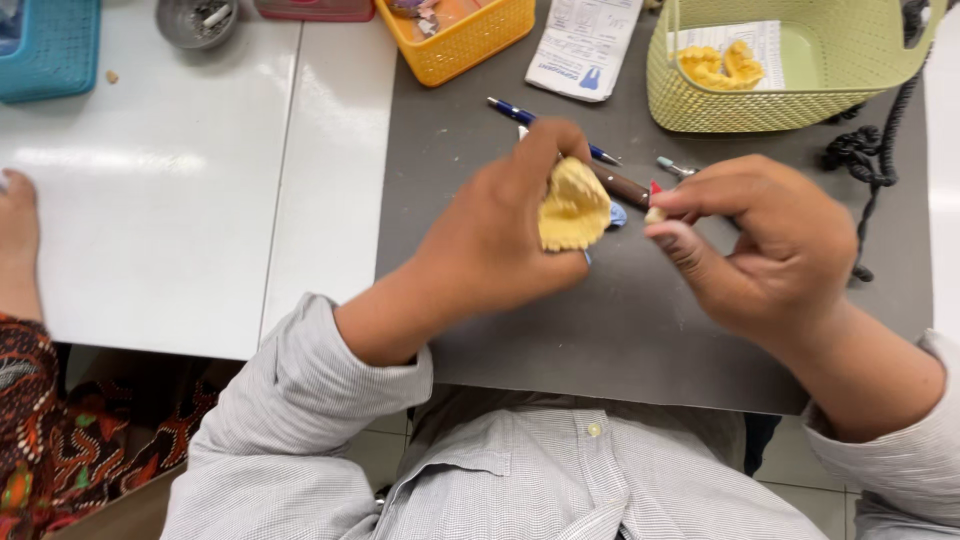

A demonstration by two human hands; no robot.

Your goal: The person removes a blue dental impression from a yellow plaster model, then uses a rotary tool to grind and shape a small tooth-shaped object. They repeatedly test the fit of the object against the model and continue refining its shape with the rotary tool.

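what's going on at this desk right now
A person in a grey shirt sits at a grey mat. Their left hand holds a yellow dental cast, and their right hand pinches a small pale piece beside it. Pens and tools lie just behind the hands. A green basket farther back holds another yellow cast. Another person's hand rests on the white table at the left edge.

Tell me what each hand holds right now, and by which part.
Left hand grips the yellow dental cast by its edges. Right hand pinches a small pale piece at its fingertips.
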